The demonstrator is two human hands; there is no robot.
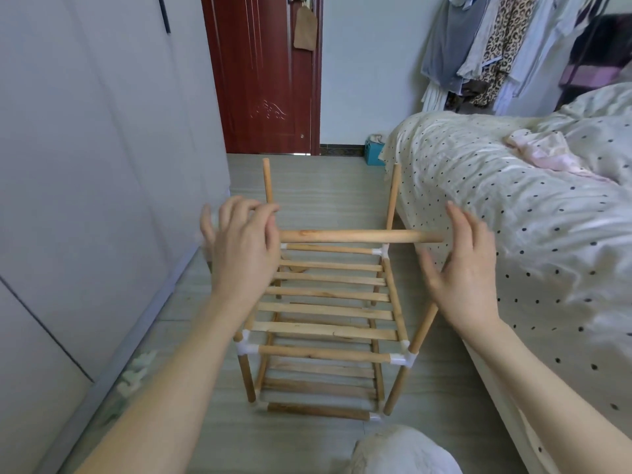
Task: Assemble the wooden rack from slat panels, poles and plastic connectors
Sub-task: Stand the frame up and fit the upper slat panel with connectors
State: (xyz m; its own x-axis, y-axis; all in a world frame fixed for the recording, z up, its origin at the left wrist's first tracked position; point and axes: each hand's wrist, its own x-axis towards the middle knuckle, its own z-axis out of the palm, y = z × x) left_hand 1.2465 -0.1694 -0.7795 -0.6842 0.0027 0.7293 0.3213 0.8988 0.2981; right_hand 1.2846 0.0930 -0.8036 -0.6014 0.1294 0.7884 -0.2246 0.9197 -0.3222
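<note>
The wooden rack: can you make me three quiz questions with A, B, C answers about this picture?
1. Where does the wooden rack stand?
A on the bed
B on the floor
C on a table

2. What colour is the door?
A dark red
B green
C white

3. What is the left hand doing?
A hanging idle
B holding a cup
C holding a loose pole

Answers: B, its legs rest on the floor beside the bed; A, its panels are dark red; C, its fingers wrap the pole's end.

Rack (328, 309) on the floor (307, 439) between wardrobe (85, 165) at left and bed (513, 217) at right
</note>
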